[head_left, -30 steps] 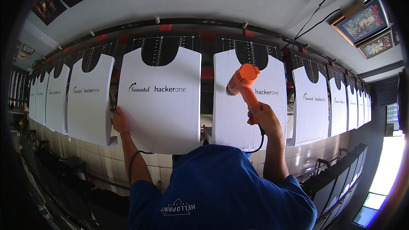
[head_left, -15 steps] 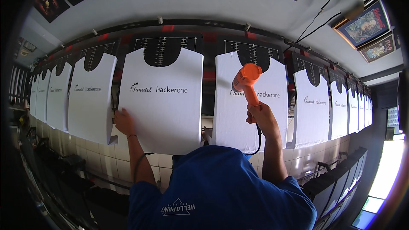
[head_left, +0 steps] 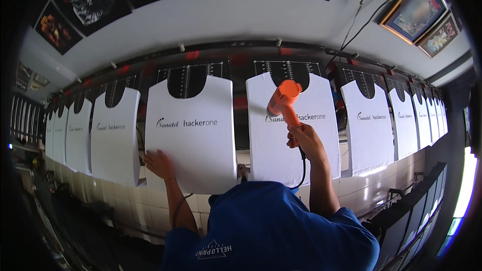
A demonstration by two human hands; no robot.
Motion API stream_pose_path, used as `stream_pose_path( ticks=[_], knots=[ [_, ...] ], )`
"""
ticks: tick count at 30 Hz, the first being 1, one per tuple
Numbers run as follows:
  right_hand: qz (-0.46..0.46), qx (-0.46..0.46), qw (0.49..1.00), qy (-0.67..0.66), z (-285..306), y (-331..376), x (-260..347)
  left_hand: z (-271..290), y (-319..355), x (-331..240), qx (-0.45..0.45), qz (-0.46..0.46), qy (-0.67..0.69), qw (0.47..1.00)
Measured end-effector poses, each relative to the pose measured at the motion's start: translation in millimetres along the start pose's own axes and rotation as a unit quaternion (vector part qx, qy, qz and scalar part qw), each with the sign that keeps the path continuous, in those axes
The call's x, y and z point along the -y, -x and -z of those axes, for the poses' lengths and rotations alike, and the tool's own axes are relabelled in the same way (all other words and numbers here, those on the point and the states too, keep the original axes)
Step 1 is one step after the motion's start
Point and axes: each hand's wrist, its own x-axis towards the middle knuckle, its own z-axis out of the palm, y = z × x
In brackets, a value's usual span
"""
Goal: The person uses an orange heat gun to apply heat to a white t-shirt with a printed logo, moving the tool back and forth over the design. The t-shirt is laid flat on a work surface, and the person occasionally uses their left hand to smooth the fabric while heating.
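An orange heat gun (head_left: 286, 98) is held by its handle in my right hand (head_left: 306, 140). Its nozzle end tilts to the left over the dark print of a white shirt (head_left: 288, 155) stretched on a black board. A black cord hangs from the handle bottom. My left hand (head_left: 159, 164) lies with its fingers stretched out at the lower left edge of the neighbouring white shirt (head_left: 193, 100), which bears a similar dark print. Both shirts lie flat, their round necklines showing the marked boards underneath.
More white printed shirts on boards run in a row to the left (head_left: 115, 145) and right (head_left: 369, 143). A dark rail (head_left: 211, 46) passes behind them. Framed pictures (head_left: 416, 12) and dark posters (head_left: 90, 0) hang on the grey wall. Dark panels (head_left: 406, 221) stand at lower right.
The view has tilted, so the shirts sit lower in the picture. My left hand now reaches further onto the shirt's edge. The heat gun stays in my right hand over the same shirt.
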Motion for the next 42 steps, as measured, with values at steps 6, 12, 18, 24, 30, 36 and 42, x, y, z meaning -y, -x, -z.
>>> stream_pose_path(
  ticks=[6,12,18,24,30,36,42],
  knots=[
    [0.0,0.005,1.0,-0.012,4,-2,1,12,24,-14,0.056,-0.029,0.012,0.998],
    [-0.014,0.006,1.0,-0.021,-6,-2,7,28,37,11,0.082,-0.095,0.081,0.989],
    [-0.005,-0.014,1.0,-0.006,-31,2,11,23,13,54,0.055,0.017,-0.012,0.998],
    [-0.014,-0.037,0.998,-0.051,-80,29,10,-10,-65,93,-0.002,-0.002,0.07,0.998],
    [-0.056,0.009,0.995,-0.08,-200,71,9,-37,-135,127,0.023,-0.06,0.093,0.994],
    [-0.057,-0.031,0.978,-0.198,-292,59,31,-16,-155,123,0.058,-0.116,0.104,0.986],
    [-0.007,-0.106,0.994,-0.032,-293,27,41,-21,-157,131,0.035,-0.132,0.114,0.984]
  ],
)
